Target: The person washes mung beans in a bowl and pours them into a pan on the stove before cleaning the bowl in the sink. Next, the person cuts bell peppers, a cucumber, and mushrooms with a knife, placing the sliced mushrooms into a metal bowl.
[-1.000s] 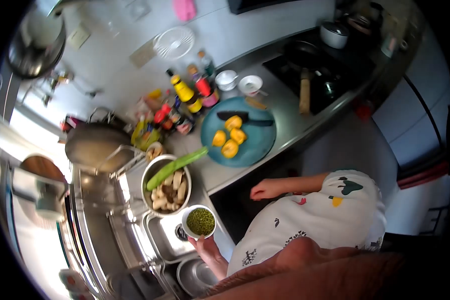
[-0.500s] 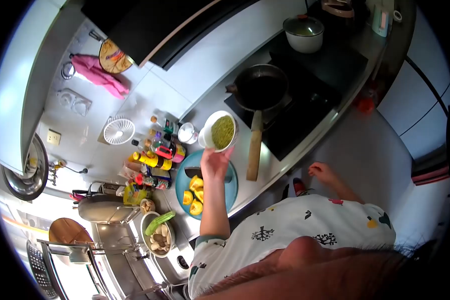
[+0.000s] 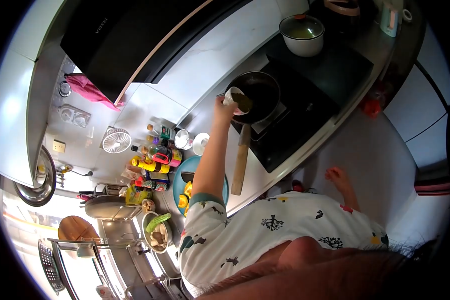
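Observation:
My left hand (image 3: 224,107) grips a small white bowl (image 3: 230,100) tilted over the near-left rim of a dark frying pan (image 3: 265,87). Inside the bowl are small green grains (image 3: 242,102) that look like mung beans. The pan rests on the black cooktop (image 3: 305,115), its wooden handle (image 3: 241,167) pointing towards me. Down at my side hangs my right hand (image 3: 339,177), fingers loosely bent and apart, with nothing visible in it.
Left of the pan, a blue plate (image 3: 225,192) bears yellow pieces and a dark blade, partly behind my arm. Another white bowl (image 3: 201,144) stands near several bottles (image 3: 155,165). A lidded pot (image 3: 305,45) sits at the back right. The range hood (image 3: 135,40) hangs above.
My left hand has carried the bowl from above the counter by the blue plate, forward and right to the pan, and tipped it. The right hand stays low at my side.

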`<state>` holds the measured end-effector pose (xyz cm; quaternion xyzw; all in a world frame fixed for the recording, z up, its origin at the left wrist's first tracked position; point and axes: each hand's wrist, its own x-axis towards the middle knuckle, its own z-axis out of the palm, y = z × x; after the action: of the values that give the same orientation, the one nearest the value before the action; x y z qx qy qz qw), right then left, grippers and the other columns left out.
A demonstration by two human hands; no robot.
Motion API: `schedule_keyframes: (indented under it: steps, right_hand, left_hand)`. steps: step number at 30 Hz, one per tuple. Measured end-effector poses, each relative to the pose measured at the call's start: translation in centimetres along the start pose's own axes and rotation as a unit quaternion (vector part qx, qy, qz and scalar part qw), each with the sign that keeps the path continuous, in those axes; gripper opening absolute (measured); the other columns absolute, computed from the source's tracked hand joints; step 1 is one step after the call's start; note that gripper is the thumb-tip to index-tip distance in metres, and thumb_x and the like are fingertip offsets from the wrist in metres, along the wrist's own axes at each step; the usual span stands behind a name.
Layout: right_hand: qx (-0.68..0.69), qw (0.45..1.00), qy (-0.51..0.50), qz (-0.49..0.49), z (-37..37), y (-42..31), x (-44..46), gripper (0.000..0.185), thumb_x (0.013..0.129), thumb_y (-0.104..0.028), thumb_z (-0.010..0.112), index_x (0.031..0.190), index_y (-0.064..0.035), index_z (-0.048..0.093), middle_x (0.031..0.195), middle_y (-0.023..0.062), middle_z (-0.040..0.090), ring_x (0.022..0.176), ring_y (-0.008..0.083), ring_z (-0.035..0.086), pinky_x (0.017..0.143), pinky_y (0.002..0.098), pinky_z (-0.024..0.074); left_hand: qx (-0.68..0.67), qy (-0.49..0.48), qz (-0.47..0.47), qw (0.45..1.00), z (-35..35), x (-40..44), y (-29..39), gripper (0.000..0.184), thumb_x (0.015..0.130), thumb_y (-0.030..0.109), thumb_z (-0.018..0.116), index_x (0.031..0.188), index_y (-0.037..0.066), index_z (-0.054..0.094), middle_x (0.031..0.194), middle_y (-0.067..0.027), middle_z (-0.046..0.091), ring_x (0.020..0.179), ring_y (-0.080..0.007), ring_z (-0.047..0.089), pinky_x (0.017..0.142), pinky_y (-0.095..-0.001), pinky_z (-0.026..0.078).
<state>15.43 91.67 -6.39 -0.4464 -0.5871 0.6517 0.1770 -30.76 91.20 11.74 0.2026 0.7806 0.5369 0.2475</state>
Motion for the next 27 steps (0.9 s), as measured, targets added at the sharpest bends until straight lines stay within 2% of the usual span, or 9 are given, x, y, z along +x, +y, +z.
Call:
schedule_keyframes:
  steps: [2,6,8,10,14,17,19,23,27]
  right_hand:
    - [-0.011,1.000,0.013,0.002,-0.3,0.3,0.2,0.017,0.092,-0.017,0.051,0.093,-0.0028,0.060,0.082,0.0058,0.064,0.074,0.0138,0.062,0.065,0.0264,0.0489]
    - [0.007,0.999,0.023,-0.024,-0.8,0.6,0.7,0.016,0.092,-0.016,0.051,0.093,-0.0032,0.060,0.082,0.0050,0.064,0.074,0.0137,0.062,0.064,0.0265,0.0486]
    - [0.014,0.999,0.040,-0.029,-0.7,0.2,1.0,0.015,0.090,-0.013,0.050,0.093,-0.0028,0.061,0.079,0.0055,0.063,0.073,0.0132,0.062,0.065,0.0258,0.0476]
    - [0.014,0.999,0.035,-0.029,-0.6,0.7,2.0,0.015,0.090,-0.013,0.050,0.093,-0.0025,0.060,0.079,0.0054,0.063,0.074,0.0130,0.061,0.066,0.0253,0.0472]
    - [-0.021,0.997,0.001,-0.073,0.0,-1.0,3.5,0.017,0.091,-0.015,0.050,0.093,-0.0009,0.060,0.080,0.0051,0.063,0.076,0.0123,0.058,0.070,0.0239,0.0459]
    - [0.048,0.995,-0.019,-0.081,2.2,-6.1,4.2,0.017,0.091,-0.015,0.051,0.092,-0.0001,0.060,0.080,0.0051,0.062,0.075,0.0122,0.058,0.071,0.0238,0.0456]
    - [0.058,0.990,-0.029,-0.126,3.6,-9.1,5.5,0.016,0.091,-0.014,0.052,0.092,0.0001,0.060,0.080,0.0053,0.062,0.076,0.0122,0.058,0.072,0.0240,0.0460]
    - [0.006,0.953,-0.047,-0.299,6.9,-18.7,8.3,0.011,0.088,-0.010,0.056,0.091,0.0000,0.060,0.085,0.0073,0.063,0.077,0.0152,0.060,0.072,0.0262,0.0473]
    - [-0.082,0.838,-0.044,-0.537,12.9,-27.0,12.6,0.010,0.083,-0.005,0.057,0.092,-0.0009,0.060,0.092,0.0119,0.060,0.085,0.0277,0.059,0.077,0.0317,0.0474]
  left_hand:
    - [0.276,0.047,0.171,0.945,1.2,0.5,0.0,0.055,0.062,0.012,0.069,0.112,0.005,0.048,0.098,-0.0191,0.062,0.092,-0.0329,0.061,0.078,-0.0371,0.051]
    - [0.424,0.067,0.298,0.853,3.0,0.2,0.1,0.058,0.060,0.008,0.067,0.116,0.011,0.050,0.107,-0.0153,0.054,0.102,-0.0354,0.051,0.083,-0.0421,0.047]
    - [0.451,0.052,0.306,0.837,3.2,-0.5,0.9,0.060,0.061,0.006,0.067,0.118,0.014,0.050,0.108,-0.0139,0.051,0.105,-0.0351,0.047,0.084,-0.0430,0.046]
    - [0.511,0.036,0.401,0.759,2.8,-0.6,1.1,0.061,0.061,0.006,0.067,0.119,0.015,0.049,0.109,-0.0128,0.051,0.105,-0.0336,0.048,0.083,-0.0420,0.047]
    - [0.493,0.024,0.419,0.762,1.4,-0.5,1.7,0.063,0.062,0.005,0.067,0.121,0.015,0.048,0.107,-0.0135,0.052,0.102,-0.0335,0.050,0.084,-0.0409,0.047]
    - [0.276,0.058,0.383,0.879,-0.7,1.1,0.6,0.059,0.064,0.004,0.068,0.120,0.010,0.049,0.108,-0.0147,0.056,0.093,-0.0287,0.058,0.080,-0.0350,0.050]
    - [0.028,-0.045,0.180,0.982,-2.6,1.7,0.5,0.057,0.068,0.003,0.068,0.120,0.006,0.045,0.109,-0.0135,0.055,0.095,-0.0261,0.058,0.077,-0.0376,0.051]
    - [-0.212,-0.124,0.019,0.969,-5.3,1.6,0.3,0.057,0.072,-0.002,0.064,0.123,0.008,0.041,0.110,-0.0138,0.054,0.101,-0.0267,0.055,0.083,-0.0401,0.049]
    - [-0.238,-0.145,0.029,0.960,-5.5,0.6,0.7,0.054,0.073,-0.004,0.061,0.122,0.009,0.042,0.110,-0.0129,0.053,0.104,-0.0255,0.053,0.086,-0.0401,0.047]
